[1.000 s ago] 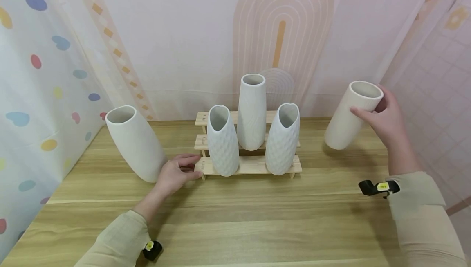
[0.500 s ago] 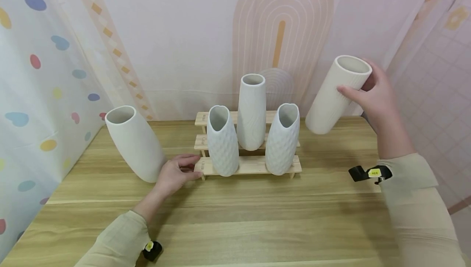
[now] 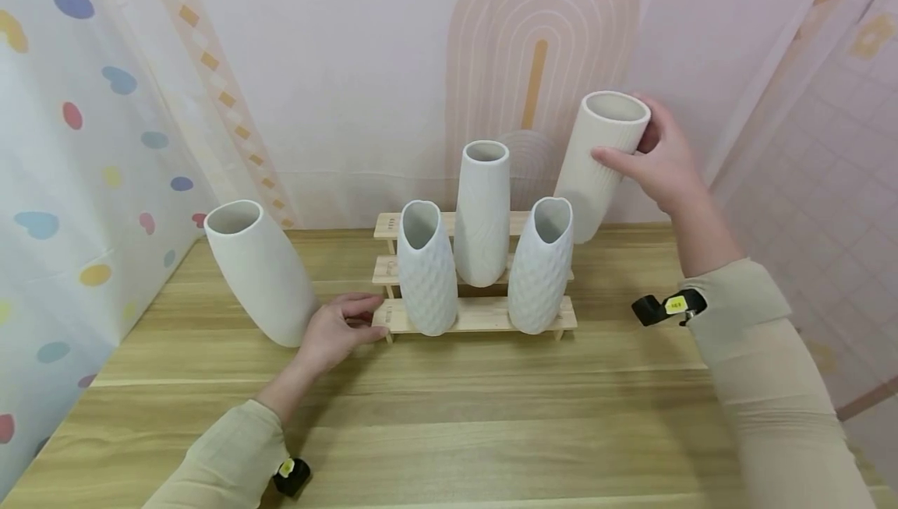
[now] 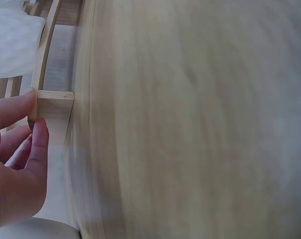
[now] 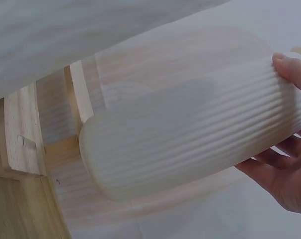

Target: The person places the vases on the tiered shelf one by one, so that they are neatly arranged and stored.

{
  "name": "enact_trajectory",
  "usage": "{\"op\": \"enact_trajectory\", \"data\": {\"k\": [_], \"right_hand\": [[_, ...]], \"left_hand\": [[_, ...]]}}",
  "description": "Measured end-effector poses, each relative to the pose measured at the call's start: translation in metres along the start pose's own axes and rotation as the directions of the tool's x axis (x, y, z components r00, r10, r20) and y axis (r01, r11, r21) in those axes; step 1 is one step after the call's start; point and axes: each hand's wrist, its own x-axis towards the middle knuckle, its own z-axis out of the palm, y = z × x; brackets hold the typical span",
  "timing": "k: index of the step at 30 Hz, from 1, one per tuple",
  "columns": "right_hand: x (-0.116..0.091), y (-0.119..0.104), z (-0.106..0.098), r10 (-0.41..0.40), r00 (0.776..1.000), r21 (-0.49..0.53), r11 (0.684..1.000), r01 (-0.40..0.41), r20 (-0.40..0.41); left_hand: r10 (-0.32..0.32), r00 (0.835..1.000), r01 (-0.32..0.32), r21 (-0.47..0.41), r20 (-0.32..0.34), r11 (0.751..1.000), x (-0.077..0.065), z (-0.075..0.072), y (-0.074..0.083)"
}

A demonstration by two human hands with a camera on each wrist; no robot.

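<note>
My right hand (image 3: 662,154) grips a ribbed cream vase (image 5: 190,134) near its rim, thumb in front and fingers behind. The vase tilts, its base close to the right end of the tiered wooden stand (image 3: 480,314). My left hand (image 3: 340,330) pinches the left end of the stand's lowest shelf between thumb and fingers, as the left wrist view also shows. Two dimpled white vases, one left (image 3: 428,283) and one right (image 3: 539,283), stand on the lowest shelf. Behind and between them, a taller smooth-rimmed vase (image 3: 482,217) stands on the middle shelf.
A large plain white vase (image 3: 263,275) stands on the wooden table (image 3: 449,423), just left of my left hand. A patterned curtain (image 3: 337,80) hangs close behind the table, and a dotted one (image 3: 84,182) runs along the left side.
My right hand has lifted the ribbed vase and carried it leftward, from over the table's right side to beside the stand. My left hand stays at the shelf end.
</note>
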Motion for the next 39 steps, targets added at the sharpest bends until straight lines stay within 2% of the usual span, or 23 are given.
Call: {"op": "enact_trajectory", "data": {"k": [5,12,16,33,39], "right_hand": [[0.007,0.001,0.009,-0.004,1.0,0.026,1.0,0.003,0.027],[0.018,-0.001,0.02,0.014,0.998,-0.078,0.997,-0.009,0.064],[0.023,-0.003,0.027,0.024,0.997,-0.101,0.995,-0.017,0.069],[0.036,0.003,0.041,0.03,0.994,-0.056,0.998,-0.024,0.104],[0.036,0.007,0.041,0.008,0.992,-0.001,1.0,-0.008,0.128]], "left_hand": [[-0.001,1.0,0.001,-0.004,0.003,1.0,0.0,0.0,0.0],[-0.01,1.0,0.01,0.0,0.0,1.0,0.001,0.0,-0.001],[-0.01,1.0,0.01,0.002,0.001,1.0,0.001,0.0,-0.001],[-0.002,1.0,0.002,0.016,0.002,1.0,0.001,0.001,-0.001],[-0.002,1.0,0.003,0.013,-0.004,1.0,0.001,0.001,-0.003]]}}
